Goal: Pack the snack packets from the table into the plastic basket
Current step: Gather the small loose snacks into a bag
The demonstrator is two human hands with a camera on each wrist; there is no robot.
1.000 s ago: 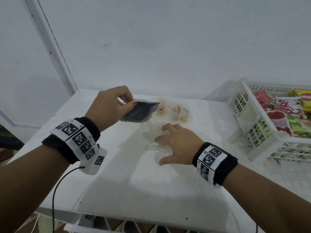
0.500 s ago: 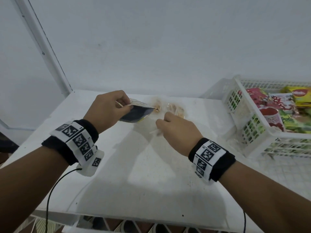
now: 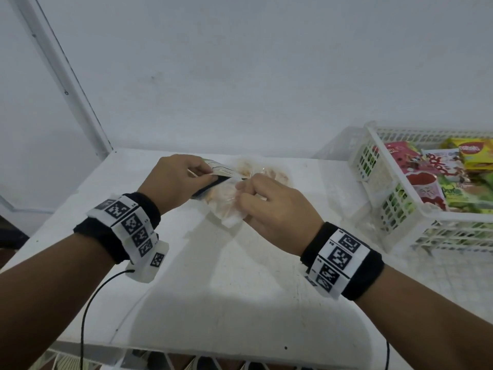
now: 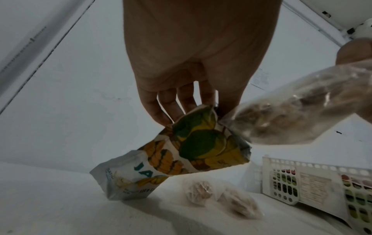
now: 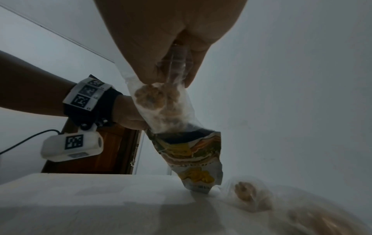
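Now the left hand point(image 3: 174, 182) pinches the top of the printed pouch point(image 4: 181, 152), and the right hand point(image 3: 274, 206) pinches a clear bag point(image 5: 161, 105) of snacks by its neck, both held above the counter point(image 3: 213, 289), left of the basket point(image 3: 386, 198); two more clear packets point(image 4: 221, 197) lie on the counter, left of the basket too; best, I judge, to keep both pinches firm, swing right, and release low inside the basket, since the slick film could slip.
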